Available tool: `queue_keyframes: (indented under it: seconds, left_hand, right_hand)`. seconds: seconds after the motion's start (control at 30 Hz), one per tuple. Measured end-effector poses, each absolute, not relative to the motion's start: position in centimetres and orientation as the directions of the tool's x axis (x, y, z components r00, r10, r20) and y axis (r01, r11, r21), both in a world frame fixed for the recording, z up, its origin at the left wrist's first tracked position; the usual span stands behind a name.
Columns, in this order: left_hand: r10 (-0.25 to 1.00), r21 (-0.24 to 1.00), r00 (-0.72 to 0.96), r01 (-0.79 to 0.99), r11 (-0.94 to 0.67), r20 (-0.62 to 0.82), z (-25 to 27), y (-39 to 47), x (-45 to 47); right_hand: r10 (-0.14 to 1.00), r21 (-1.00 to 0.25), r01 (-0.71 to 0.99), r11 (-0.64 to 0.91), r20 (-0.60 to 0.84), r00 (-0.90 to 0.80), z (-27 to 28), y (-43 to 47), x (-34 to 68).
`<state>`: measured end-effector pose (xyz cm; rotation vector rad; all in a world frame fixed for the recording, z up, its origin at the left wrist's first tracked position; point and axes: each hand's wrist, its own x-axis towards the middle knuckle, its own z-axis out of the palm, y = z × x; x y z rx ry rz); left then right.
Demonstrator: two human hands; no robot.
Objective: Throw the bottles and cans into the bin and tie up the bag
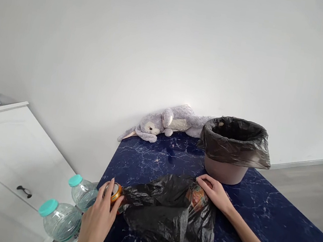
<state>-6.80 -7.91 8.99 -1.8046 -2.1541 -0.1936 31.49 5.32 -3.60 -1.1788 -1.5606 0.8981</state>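
My left hand (99, 215) is closed around an orange drink can (116, 193), fingers over its top and thumb on its near side. The can's open top faces up, beside the left end of a crumpled black plastic bag (162, 214) lying on the dark blue marble-patterned table (150, 157). My right hand (214, 193) grips the bag's right part, fingers curled over a bulge. A reddish-orange patterned thing (198, 197) shows through the thin plastic there; what it is I cannot make out.
A bin (223, 170) lined with a black bag stands at the table's far right. A grey plush bunny (161, 123) lies against the wall. Two large clear bottles with turquoise caps, a nearer bottle (63, 221) and a farther bottle (83, 194), stand left, near a white cabinet (5, 166).
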Motion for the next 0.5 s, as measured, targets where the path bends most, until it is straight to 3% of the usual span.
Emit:
queue_keyframes:
  seconds: [0.23, 0.3, 0.37, 0.43, 0.5]
  left_hand:
    - [0.860, 0.002, -0.066, 0.997, 0.076, 0.507, 9.1, -8.2, -6.9]
    - [0.768, 0.058, 0.000, 0.997, -0.049, 0.641, 9.2, -9.3, -6.2]
    - [0.731, 0.096, 0.124, 0.963, -0.252, 0.671, 9.3, -10.7, -5.2]
    - [0.826, 0.189, 0.299, 0.883, -0.429, 0.478, 9.3, -11.9, -3.9]
    - [0.879, 0.333, 0.459, 0.814, -0.475, 0.131, 9.0, -12.6, -2.5]
  right_hand:
    - [0.964, -0.924, 0.277, 0.264, 0.246, -0.097, -3.8, 5.5, 31.5]
    - [0.964, -0.923, 0.279, 0.264, 0.245, -0.100, -3.7, 5.5, 31.5]
    - [0.964, -0.923, 0.280, 0.264, 0.244, -0.102, -3.6, 5.5, 31.5]
    - [0.964, -0.923, 0.281, 0.264, 0.244, -0.105, -3.6, 5.5, 31.5]
    - [0.964, -0.922, 0.282, 0.264, 0.243, -0.107, -3.5, 5.4, 31.5]
